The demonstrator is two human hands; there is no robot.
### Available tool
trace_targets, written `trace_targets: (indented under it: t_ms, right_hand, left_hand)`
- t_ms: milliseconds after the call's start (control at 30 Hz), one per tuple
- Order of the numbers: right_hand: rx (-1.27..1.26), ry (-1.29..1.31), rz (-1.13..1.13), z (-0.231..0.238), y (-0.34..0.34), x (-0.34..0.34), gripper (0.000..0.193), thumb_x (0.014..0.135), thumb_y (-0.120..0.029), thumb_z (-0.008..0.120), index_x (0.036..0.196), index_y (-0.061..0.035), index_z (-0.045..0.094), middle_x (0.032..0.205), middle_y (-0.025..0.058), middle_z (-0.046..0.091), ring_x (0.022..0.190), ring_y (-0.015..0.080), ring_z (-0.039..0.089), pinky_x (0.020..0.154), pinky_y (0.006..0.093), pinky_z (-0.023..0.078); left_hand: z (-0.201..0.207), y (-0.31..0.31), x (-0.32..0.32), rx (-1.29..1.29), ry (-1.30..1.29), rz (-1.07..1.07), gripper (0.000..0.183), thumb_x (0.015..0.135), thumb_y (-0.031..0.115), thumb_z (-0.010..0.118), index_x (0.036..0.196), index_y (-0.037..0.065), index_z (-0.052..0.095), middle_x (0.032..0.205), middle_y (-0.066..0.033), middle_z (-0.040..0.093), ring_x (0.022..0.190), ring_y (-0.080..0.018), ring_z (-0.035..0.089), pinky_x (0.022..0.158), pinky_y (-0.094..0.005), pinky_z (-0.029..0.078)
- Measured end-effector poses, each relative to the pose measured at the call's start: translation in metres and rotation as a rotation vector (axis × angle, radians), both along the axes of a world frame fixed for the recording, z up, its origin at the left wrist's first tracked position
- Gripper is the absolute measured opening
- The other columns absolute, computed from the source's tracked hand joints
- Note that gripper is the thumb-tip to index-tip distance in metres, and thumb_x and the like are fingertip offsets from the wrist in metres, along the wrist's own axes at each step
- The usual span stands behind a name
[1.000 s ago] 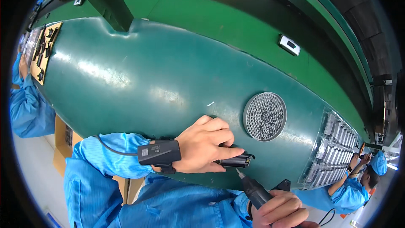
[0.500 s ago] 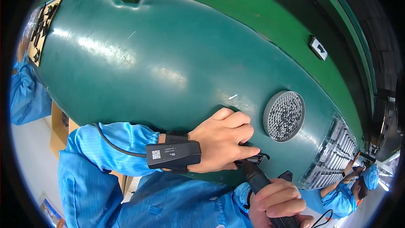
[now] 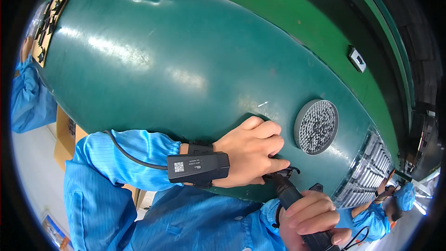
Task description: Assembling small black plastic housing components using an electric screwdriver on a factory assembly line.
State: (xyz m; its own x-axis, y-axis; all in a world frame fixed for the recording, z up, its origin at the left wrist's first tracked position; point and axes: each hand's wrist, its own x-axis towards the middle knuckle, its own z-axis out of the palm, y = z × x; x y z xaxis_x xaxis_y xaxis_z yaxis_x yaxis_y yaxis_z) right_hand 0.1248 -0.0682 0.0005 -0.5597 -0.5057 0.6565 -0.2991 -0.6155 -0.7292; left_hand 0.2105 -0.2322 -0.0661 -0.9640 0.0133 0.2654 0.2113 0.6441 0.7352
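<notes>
Bringing tool (image 3: 289,196) onto black part (image 3: 292,173) — a second ago, just beside it | part on bench (image 3: 186,104) | left hand (image 3: 254,151) half-curled, pinching part | right hand (image 3: 312,216) wrapped round tool | contact likely — tip hidden

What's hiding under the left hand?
A black part pokes out from under the left hand. The hand and the black tool hide the rest.
</notes>
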Motion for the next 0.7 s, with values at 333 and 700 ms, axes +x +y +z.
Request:
trace_targets:
  t_ms: [333,700]
  right_hand:
    - [-0.144,-0.038,0.138,-0.011,-0.011,-0.006,0.023,0.098,-0.029,0.054,0.109,-0.0091,0.055,0.087,0.0095,0.062,0.059,0.0219,0.057,0.046,0.0331,0.047]
    - [-0.005,0.026,0.328,-0.008,0.000,-0.017,0.034,0.089,-0.018,0.072,0.112,0.0012,0.057,0.098,0.0126,0.060,0.077,0.0219,0.063,0.070,0.0340,0.055]
  left_hand:
    - [-0.002,0.004,0.001,0.047,0.011,0.023,0.056,0.061,0.034,0.088,0.115,0.022,0.077,0.097,0.0016,0.054,0.114,-0.0245,0.051,0.089,-0.0399,0.040]
    - [0.001,0.001,0.000,0.022,0.014,0.023,0.051,0.064,0.035,0.086,0.113,0.021,0.079,0.092,0.0023,0.057,0.108,-0.0214,0.051,0.089,-0.0364,0.039]
